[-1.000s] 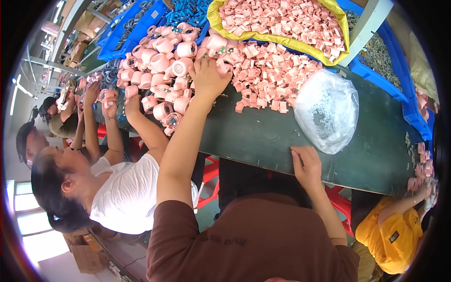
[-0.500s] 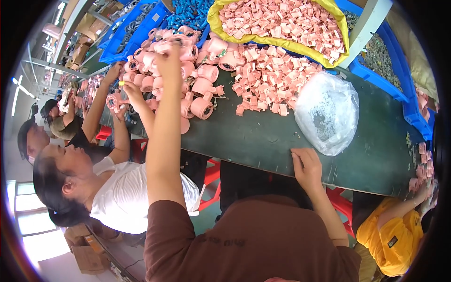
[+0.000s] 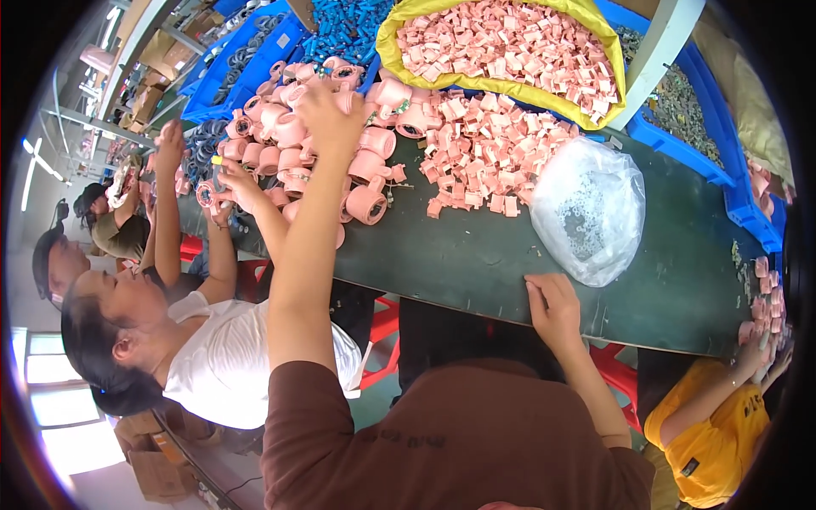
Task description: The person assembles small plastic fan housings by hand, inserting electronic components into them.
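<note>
My left hand (image 3: 333,121) is stretched forward into a heap of pink round housings (image 3: 367,165). Its fingers curl around one pink round housing (image 3: 347,101), partly covered by the hand. My right hand (image 3: 556,308) rests at the near edge of the dark green table (image 3: 442,263), its fingers loosely curled with nothing visible in them. Beyond it lies a clear plastic bag (image 3: 588,212) of small pale pieces. Small pink square parts (image 3: 489,149) are spread in a pile between the housings and the bag.
A yellow-rimmed sack (image 3: 625,76) of pink parts stands at the back. Blue bins (image 3: 693,157) line the back and right. A white post (image 3: 663,64) rises beside the sack. At left, a co-worker's hand (image 3: 236,183) is close to my left forearm; another co-worker in yellow (image 3: 710,425) sits right.
My left hand has moved slightly right and nearer to me over the pink housings. My right hand has stayed at the table edge. A co-worker's arm at left has lifted away from the heap.
</note>
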`<action>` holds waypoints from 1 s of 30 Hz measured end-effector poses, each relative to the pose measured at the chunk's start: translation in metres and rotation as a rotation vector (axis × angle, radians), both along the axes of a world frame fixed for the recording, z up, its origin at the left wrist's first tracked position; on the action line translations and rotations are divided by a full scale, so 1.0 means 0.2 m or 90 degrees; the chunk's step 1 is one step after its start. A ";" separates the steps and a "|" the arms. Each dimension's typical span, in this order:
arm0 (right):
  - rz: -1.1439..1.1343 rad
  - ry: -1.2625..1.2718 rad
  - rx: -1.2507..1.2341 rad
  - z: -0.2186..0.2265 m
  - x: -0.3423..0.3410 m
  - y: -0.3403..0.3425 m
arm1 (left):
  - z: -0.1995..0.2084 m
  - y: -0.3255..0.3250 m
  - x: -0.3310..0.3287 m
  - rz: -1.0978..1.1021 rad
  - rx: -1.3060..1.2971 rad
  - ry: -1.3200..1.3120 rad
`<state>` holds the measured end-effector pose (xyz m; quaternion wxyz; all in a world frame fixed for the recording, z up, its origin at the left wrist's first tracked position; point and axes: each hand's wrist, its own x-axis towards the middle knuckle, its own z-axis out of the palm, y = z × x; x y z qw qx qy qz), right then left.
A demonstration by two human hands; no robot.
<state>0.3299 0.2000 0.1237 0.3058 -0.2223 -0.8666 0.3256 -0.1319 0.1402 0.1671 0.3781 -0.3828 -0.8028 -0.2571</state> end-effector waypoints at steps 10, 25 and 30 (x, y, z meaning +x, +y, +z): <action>0.002 -0.007 -0.008 0.02 0.00 0.00 | -0.25 0.34 0.42 -0.110 -0.162 -0.147; 0.004 0.006 0.019 -0.01 0.00 0.00 | -0.26 0.64 0.57 -0.163 0.061 -0.459; 0.004 0.009 0.021 -0.01 -0.02 -0.01 | -0.29 0.65 0.70 -0.149 0.009 -0.465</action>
